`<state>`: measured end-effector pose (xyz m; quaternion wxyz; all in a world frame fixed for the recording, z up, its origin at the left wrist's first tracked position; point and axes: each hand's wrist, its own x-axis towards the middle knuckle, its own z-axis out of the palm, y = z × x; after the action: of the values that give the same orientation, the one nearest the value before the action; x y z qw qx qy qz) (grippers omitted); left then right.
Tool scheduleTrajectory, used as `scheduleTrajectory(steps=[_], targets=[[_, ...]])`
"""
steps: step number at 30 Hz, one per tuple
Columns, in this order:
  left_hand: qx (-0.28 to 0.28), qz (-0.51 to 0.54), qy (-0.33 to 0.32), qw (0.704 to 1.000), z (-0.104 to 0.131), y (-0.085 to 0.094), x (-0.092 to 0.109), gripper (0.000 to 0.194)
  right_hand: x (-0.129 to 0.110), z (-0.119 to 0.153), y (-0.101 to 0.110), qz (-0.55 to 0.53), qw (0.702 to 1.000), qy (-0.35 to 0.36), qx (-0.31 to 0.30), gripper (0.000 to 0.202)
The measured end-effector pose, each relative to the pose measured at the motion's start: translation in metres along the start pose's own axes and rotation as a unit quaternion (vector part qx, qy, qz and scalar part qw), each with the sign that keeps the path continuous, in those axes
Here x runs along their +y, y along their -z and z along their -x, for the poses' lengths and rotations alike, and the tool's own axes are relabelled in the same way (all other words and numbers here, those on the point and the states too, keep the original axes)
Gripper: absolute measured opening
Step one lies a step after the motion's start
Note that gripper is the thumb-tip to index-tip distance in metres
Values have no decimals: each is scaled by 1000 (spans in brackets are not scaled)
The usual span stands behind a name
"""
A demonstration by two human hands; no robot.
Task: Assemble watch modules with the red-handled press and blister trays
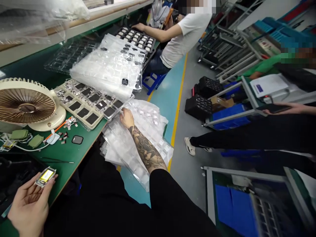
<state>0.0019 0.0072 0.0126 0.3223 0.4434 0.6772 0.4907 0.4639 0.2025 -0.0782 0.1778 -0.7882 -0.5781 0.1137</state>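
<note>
Along the left of our view runs the green desk (91, 133), and past its near edge spreads a stack of clear trays (120, 141); what bears its weight we cannot tell. A tug on one layer could, we judge, drag the others along, since the smooth plastic offers little grip. On the desk a pile of white sheets (103, 65) lies aslant, and a knock from below might send it sliding. The fan (27, 107) stands to its left; were it running, its draught could lift light pieces. Next comes the parts tray (77, 116), close by our right hand (127, 118), whose curled fingers touch the stack's upper edge; whether they pinch it we cannot tell. Our left hand (32, 200) holds a small device between thumb and fingers, near the tweezers (56, 160). That small device (46, 176), its panel edged in yellow, sits near the fingertips, so a loosened pinch while we look rightward could drop it.
</note>
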Motion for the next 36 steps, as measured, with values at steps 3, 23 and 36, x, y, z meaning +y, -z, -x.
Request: scheduleTrajectory(steps=[3,23,36], targets=[[26,1,20,999,3,-5,9,76,-8,-37,-7,41,999,-27,-20,35],[-48,98,94,990,-3,-6,16,64,-8,51,28,-63,972,-9,227,45],[-53,249,150,955,-6,3,23,66,-231,187,19,-382,846,364,-82,35]])
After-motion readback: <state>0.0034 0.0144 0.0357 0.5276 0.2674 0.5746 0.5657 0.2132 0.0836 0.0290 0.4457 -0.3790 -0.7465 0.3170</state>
